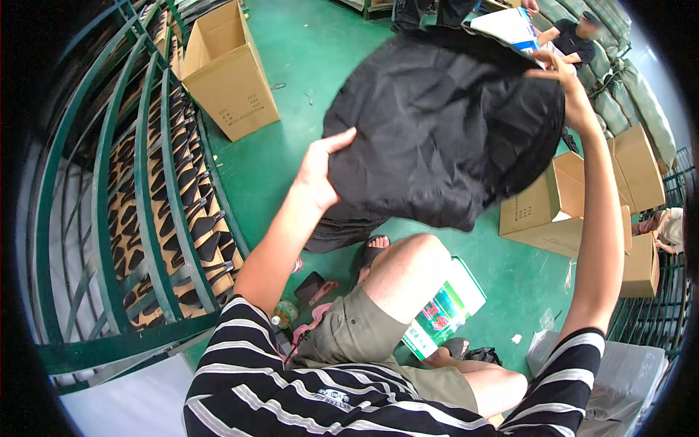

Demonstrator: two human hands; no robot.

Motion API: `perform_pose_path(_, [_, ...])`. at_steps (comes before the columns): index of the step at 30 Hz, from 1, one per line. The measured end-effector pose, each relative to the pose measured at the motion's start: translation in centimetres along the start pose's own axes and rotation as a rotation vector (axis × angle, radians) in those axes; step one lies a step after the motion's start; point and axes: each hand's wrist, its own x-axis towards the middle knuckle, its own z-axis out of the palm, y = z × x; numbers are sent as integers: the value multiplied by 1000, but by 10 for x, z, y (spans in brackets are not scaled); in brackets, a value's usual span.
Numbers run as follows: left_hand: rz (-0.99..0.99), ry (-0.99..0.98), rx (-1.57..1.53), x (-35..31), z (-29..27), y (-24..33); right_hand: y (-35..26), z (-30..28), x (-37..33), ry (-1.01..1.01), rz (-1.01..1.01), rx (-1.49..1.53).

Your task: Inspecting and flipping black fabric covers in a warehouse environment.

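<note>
A large, roughly round piece of black fabric is spread out in front of me, creased across its middle. My left hand is closed on its left edge, thumb on the near face. At the upper right edge my right hand grips the same fabric, arm stretched far out. Fingers behind the cloth are hidden. Beneath it, by my foot, lies a pile of black fabric, partly covered by the held piece.
A green metal rack with black pieces on cardboard stands at left. An open carton is beyond it; more cartons are at right. A green-and-white printed sack lies under my legs. Another person sits at upper right.
</note>
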Motion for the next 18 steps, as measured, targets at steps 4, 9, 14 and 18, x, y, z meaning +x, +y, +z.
perform_pose_path(4, [76, -91, 61, 40, 21, 40, 46, -27, 58, -38, -39, -105])
perform_pose_path(9, [139, -79, 189, 74, 86, 46, 119, -24, 28, -102, 135, 44])
perform_pose_path(14, [111, -99, 174, 74, 157, 27, 159, 45, -56, 45, 562, 616])
perform_pose_path(18, [40, -84, 56, 96, 230, -28, 250, 59, -158, 399, 696, 1134])
